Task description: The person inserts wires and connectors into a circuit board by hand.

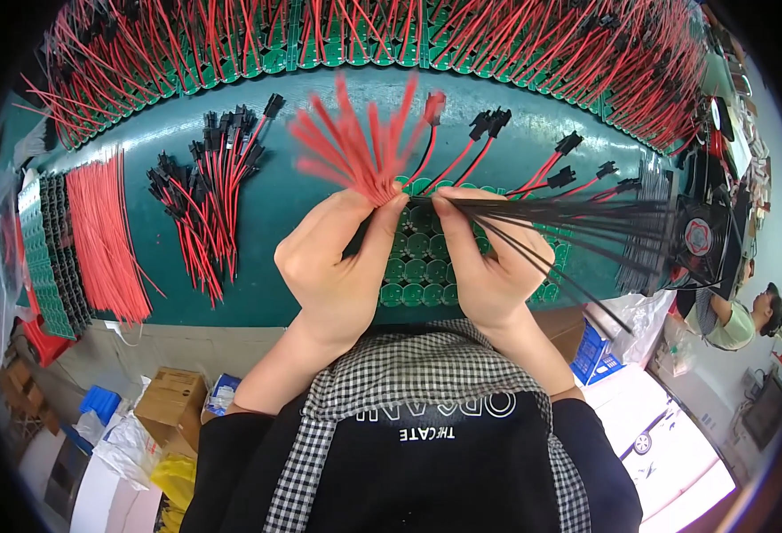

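Observation:
My left hand [333,253] is closed, pinching a bunch of red wires [355,147] that fan out upward past the fingertips. Closed close beside it, my right hand [497,253] pinches a bunch of black wires [568,215], which spread out to the right. Thin dark strands cross the small gap between the two thumbs. Under both hands lies a panel of round green circuit boards [417,258], partly covered by them. Just beyond, several red-and-black leads with black plugs [480,124] rest on the table.
On the green table [275,213] lie a pile of plugged leads [218,186], a sheaf of red wires [107,235] and stacked board panels [44,258]. Many wired boards [311,53] line the far side. A fan [697,238] stands right, by more black wires [644,222]; another person [737,320] is beyond.

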Tool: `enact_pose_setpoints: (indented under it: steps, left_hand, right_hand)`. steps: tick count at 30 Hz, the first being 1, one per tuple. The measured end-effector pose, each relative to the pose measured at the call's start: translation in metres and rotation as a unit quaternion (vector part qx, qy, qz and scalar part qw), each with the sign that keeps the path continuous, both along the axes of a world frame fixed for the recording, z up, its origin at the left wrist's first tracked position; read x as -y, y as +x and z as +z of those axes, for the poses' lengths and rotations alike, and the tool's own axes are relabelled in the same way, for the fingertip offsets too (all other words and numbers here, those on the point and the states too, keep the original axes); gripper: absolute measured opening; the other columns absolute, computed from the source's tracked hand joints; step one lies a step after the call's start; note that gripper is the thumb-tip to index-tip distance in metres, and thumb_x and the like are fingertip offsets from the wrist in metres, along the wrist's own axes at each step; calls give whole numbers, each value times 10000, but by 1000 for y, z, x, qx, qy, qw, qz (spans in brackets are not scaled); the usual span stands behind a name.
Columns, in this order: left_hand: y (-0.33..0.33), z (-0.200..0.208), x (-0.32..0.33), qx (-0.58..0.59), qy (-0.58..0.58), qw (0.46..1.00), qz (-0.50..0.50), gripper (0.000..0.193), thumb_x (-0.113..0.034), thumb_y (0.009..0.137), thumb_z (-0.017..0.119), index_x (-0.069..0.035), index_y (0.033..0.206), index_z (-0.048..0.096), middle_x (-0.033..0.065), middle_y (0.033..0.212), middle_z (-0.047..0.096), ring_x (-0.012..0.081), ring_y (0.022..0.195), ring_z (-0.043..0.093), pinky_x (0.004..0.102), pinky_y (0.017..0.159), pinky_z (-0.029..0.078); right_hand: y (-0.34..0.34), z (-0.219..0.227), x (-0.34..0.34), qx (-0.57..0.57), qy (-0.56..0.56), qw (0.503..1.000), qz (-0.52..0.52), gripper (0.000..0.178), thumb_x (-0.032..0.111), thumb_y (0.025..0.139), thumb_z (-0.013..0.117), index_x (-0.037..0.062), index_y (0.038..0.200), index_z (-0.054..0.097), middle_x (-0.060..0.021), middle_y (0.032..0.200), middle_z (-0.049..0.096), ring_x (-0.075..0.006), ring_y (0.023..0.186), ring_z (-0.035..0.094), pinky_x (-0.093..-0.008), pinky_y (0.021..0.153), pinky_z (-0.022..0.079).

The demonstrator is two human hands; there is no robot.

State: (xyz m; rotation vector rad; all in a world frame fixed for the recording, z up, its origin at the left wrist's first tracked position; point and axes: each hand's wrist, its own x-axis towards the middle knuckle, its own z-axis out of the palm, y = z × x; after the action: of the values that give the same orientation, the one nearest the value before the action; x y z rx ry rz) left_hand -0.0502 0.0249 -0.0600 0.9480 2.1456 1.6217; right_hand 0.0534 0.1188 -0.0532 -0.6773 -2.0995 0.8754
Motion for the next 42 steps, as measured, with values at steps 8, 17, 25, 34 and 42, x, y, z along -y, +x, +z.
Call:
enact_pose_setpoints:
  steps: [8,17,25,34,42]
  left_hand:
    - [2,0,-1,-18,-4,1000,-4,120,25,791,705,44,909,688,97,847,696,138,757,660,252,718,513]
    - [2,-3,-4,-74,-5,997,8,120,24,778,712,34,896,690,107,836,703,162,747,666,262,716,506]
    - [1,-4,-7,-144,20,989,-7,137,36,739,702,12,872,674,127,793,678,244,703,666,300,631,521]
    - [2,-5,-7,-125,29,992,-18,194,59,745,681,8,932,692,124,810,682,235,710,665,295,639,522]
    - [2,0,0,31,30,999,10,150,61,750,690,35,898,685,123,798,674,182,677,645,258,634,507]
  right_hand:
    - [2,-1,1,4,2,1000,1,129,-75,718,723,-49,838,686,-144,812,695,-232,723,680,-289,661,528]
    - [3,-3,-1,30,60,998,-12,151,-49,686,754,-22,812,675,-104,817,699,-219,692,680,-281,597,541]
    - [2,-3,0,44,39,998,-20,103,-5,726,728,10,812,673,-95,799,676,-219,650,660,-275,539,508]
    - [1,0,-2,56,65,996,-10,183,-23,720,706,-14,897,661,-114,810,673,-249,674,663,-312,558,530]
    - [8,0,-3,19,40,999,-29,141,-40,697,752,-7,797,658,-98,758,669,-217,651,664,-284,542,512]
